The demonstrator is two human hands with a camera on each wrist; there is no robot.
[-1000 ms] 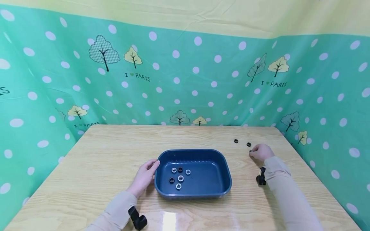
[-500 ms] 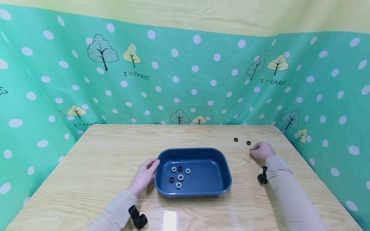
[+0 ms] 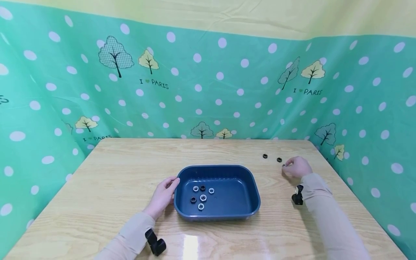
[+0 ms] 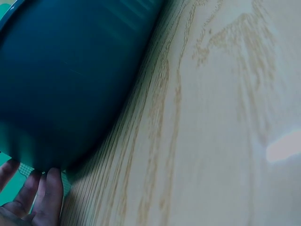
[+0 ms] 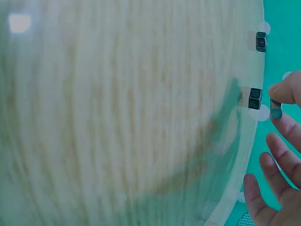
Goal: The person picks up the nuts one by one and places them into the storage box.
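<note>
A dark blue plastic tray (image 3: 234,202) stands mid-table, holding several hex nuts, some silver like this silver nut (image 3: 203,198) and two black, such as one black nut (image 3: 193,200). My left hand (image 3: 162,195) holds the tray's left end, thumb at the rim; the left wrist view shows its fingers (image 4: 52,193) against the outer wall. At the table's far right, my right hand (image 3: 298,167) pinches a small nut (image 5: 276,110) between thumb and index finger, the other fingers spread. Just beyond it lie two black nuts: a nearer nut (image 3: 279,159) and a farther nut (image 3: 265,156).
The wooden table (image 3: 130,162) has a bright reflection near its front edge. A green dotted curtain (image 3: 208,97) hangs along the back and both sides. Black camera mounts sit on both wrists, including the left mount (image 3: 156,243).
My right hand has shifted slightly right and away with the nut between its fingertips. The left hand and the tray keep their places; the head view tilts a little.
</note>
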